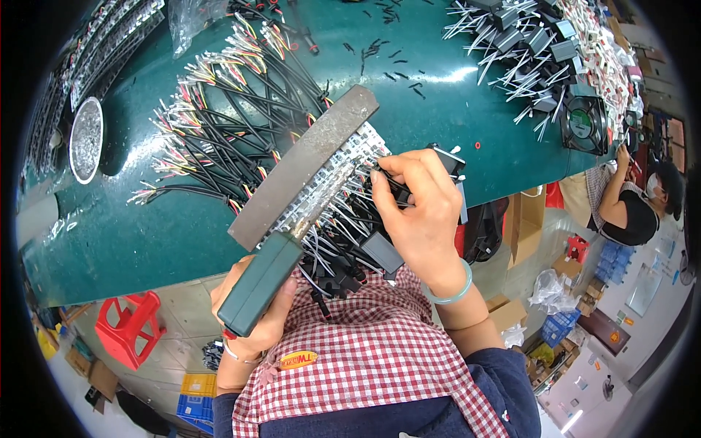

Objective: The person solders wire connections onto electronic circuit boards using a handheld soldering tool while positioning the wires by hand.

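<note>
My left hand [252, 306] is wrapped round the green handle of a soldering gun [263, 283]. Its long metal barrel slants up over a strip of small circuit boards [303, 201], toward my right fingers. At the strip's far right end, my right hand [422, 201] is closed, thumb and forefinger pinching what looks like a thin wire, mostly hidden by the fingers. A grey metal bar [307, 168] lies along the strip's far side. Black cables [226, 139] with stripped coloured ends fan out beyond it. White wires and black box-shaped parts [382, 250] hang on the near side.
Black boxes with white leads [511, 40] are heaped at the back right, beside a small black fan [584, 125]. A round white-rimmed dish [87, 140] sits at left on the green table [131, 241]. A red stool [131, 328] stands below. Another person [631, 201] is seated at far right.
</note>
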### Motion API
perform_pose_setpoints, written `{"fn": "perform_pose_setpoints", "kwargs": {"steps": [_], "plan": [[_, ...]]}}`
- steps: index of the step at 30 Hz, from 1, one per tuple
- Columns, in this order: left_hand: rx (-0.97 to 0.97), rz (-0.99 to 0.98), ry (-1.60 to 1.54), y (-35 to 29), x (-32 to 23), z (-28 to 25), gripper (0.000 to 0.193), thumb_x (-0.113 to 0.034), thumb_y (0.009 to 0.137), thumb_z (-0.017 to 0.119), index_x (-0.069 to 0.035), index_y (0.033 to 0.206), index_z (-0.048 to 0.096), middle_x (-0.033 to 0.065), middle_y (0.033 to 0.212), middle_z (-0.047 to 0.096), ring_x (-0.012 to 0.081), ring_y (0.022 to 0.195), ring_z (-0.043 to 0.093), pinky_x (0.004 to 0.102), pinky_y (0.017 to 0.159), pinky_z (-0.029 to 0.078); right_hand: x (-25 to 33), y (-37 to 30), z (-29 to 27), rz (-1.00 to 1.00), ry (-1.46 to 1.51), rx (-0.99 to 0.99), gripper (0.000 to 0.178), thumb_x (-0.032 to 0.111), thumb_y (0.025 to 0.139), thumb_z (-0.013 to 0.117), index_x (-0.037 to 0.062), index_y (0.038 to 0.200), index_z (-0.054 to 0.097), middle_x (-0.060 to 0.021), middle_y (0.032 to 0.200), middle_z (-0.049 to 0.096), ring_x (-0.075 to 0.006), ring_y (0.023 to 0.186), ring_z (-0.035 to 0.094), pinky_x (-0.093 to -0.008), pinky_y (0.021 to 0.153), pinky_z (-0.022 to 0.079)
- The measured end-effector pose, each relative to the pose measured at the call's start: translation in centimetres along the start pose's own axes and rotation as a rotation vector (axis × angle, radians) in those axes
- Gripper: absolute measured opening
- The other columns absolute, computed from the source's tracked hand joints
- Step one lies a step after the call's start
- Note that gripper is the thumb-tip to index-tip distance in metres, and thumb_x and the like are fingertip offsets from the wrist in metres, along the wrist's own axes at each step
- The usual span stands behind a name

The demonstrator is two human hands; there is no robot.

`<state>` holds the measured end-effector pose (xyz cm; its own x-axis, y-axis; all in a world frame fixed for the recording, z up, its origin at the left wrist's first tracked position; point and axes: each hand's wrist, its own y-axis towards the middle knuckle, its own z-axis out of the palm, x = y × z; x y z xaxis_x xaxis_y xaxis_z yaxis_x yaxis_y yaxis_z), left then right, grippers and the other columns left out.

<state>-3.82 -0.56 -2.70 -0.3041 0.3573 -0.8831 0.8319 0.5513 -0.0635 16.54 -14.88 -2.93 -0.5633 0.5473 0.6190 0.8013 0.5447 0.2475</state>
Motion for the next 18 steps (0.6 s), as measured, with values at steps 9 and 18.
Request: {"fn": "perform_pose_setpoints", "kwargs": {"steps": [9, 18], "plan": [[0.05, 0.135, 0.054, 1.6, -1.6, -0.1, 0.022, 0.002, 0.069, 0.076, 0.004, 0.091, 0.071, 0.0142, 0.085, 0.066, 0.0286, 0.074, 0.068, 0.0347, 0.069, 0.055, -0.1, -0.2, 0.5, -0.124, -0.06, -0.062, 0.023, -0.002, 0.07, 0.076, 0.0007, 0.09, 0.065, -0.0102, 0.085, 0.06, -0.0266, 0.074, 0.062, -0.0358, 0.062, 0.051], [0.055, 0.196, 0.099, 1.7, -2.0, -0.1, 0.024, -0.003, 0.072, 0.076, 0.005, 0.093, 0.068, 0.0148, 0.082, 0.062, 0.0284, 0.067, 0.062, 0.034, 0.062, 0.047, -0.1, -0.2, 0.5, -0.146, -0.08, -0.067, 0.023, -0.003, 0.07, 0.075, 0.0004, 0.091, 0.065, -0.0106, 0.086, 0.06, -0.0264, 0.074, 0.062, -0.0354, 0.061, 0.051]]}}
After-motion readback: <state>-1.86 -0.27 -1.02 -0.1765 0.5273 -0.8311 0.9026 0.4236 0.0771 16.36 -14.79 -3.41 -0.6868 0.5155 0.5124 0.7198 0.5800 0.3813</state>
